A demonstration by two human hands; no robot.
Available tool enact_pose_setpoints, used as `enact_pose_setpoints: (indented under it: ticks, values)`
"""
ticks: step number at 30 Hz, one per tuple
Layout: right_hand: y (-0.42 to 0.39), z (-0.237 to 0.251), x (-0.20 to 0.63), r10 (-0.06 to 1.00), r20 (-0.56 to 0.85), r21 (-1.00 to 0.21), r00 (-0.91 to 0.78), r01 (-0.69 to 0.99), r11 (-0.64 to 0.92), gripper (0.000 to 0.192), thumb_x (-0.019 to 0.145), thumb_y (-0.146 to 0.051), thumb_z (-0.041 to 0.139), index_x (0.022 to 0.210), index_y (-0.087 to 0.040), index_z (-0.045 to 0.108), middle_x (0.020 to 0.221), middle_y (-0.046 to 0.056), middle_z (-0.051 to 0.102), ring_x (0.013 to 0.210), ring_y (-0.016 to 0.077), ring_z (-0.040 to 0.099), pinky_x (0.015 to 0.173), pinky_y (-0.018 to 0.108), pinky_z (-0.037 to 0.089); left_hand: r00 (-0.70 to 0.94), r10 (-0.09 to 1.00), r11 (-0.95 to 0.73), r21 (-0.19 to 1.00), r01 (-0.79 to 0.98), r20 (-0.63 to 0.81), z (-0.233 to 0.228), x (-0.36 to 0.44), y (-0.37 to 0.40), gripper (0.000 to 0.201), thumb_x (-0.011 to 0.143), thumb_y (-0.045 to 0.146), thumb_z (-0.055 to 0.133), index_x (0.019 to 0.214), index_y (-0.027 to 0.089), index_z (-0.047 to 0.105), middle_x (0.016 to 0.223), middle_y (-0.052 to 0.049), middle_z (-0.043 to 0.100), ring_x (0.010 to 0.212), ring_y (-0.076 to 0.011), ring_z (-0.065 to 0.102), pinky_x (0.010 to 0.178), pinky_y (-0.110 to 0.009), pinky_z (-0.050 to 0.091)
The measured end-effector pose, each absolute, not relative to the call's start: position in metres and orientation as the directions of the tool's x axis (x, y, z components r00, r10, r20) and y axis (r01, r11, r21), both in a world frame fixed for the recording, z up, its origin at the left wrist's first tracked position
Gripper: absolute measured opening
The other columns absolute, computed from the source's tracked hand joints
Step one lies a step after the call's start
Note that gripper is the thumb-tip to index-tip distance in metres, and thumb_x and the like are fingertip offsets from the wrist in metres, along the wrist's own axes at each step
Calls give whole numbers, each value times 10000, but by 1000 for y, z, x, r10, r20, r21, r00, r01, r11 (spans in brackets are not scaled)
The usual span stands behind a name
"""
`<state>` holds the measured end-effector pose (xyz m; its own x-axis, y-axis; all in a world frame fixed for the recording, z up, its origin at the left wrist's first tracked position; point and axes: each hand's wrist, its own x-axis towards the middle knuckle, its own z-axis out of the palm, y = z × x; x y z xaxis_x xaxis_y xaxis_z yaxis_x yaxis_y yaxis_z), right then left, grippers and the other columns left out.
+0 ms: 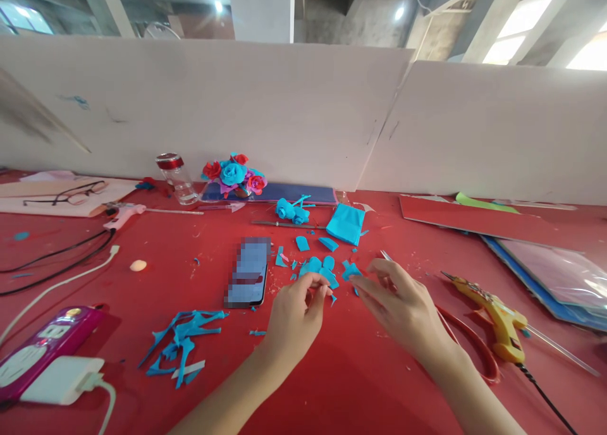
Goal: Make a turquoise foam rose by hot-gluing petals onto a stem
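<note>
My left hand [296, 312] is closed in a pinch just in front of a cluster of rounded blue paper pieces [310, 266]. Whatever may be between its thumb and finger is too small to make out. My right hand [401, 305] is open, its fingers loosely bent and apart. Its fingertips come close to a small blue paper piece [351, 271]; I cannot tell whether they touch it. Beneath that hand lie scissors with red handles [490, 365], mostly covered, their tips showing beyond the knuckles. More cut blue pieces [328, 243] are scattered behind the cluster.
A phone [249, 274] lies left of centre, with blue scraps [183, 340] nearer me. Behind are blue roses [291, 210], a folded blue sheet [346, 224], a flower arrangement [234, 174] and a glass bottle [177, 179]. A yellow glue gun [497, 315] lies right, a power strip [47, 343] left.
</note>
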<state>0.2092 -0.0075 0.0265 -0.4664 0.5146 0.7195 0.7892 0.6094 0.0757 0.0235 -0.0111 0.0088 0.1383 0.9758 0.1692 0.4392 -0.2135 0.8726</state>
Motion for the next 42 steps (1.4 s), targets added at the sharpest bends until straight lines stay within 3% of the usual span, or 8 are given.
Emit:
enact_pose_setpoints:
  ticks: [14, 26, 34, 38, 42]
  values:
    - [-6, 25, 209, 572, 667, 118, -478, 825, 553, 177, 840, -105, 504, 901, -220, 624, 924, 59, 542, 624, 109, 511, 474, 231, 332, 150, 974, -226, 812, 538, 172, 11, 24, -12, 172, 895, 257, 425, 861, 216, 588, 778, -4, 694, 493, -127, 532, 496, -230, 345]
    - [-6, 28, 207, 602, 622, 147, -501, 830, 538, 160, 850, -106, 485, 844, -209, 607, 899, 60, 546, 595, 102, 478, 457, 227, 306, 150, 965, -262, 746, 612, 216, 10, 25, -15, 142, 884, 224, 448, 905, 216, 588, 793, -7, 700, 495, -129, 553, 486, -232, 313]
    - [-10, 33, 205, 529, 702, 119, -477, 811, 573, 182, 838, -95, 480, 821, -212, 619, 785, 31, 547, 558, 98, 470, 479, 218, 364, 156, 979, -185, 883, 431, 129, 11, 24, -13, 246, 903, 357, 421, 832, 201, 597, 729, -20, 680, 570, -147, 564, 489, -228, 353]
    - [-10, 35, 204, 532, 714, 87, -456, 811, 579, 173, 847, -107, 482, 825, -212, 618, 771, 24, 557, 534, 88, 477, 478, 209, 380, 152, 986, -116, 950, 290, 74, 10, 25, -11, 197, 881, 332, 465, 831, 197, 599, 820, -31, 699, 661, -152, 602, 547, -231, 399]
    - [-8, 32, 207, 509, 708, 142, -490, 804, 577, 163, 832, -91, 510, 849, -206, 624, 819, 38, 571, 551, 95, 489, 475, 225, 362, 153, 988, -61, 970, 236, 25, 11, 27, -10, 161, 861, 297, 486, 822, 194, 603, 812, -31, 698, 676, -159, 610, 559, -236, 413]
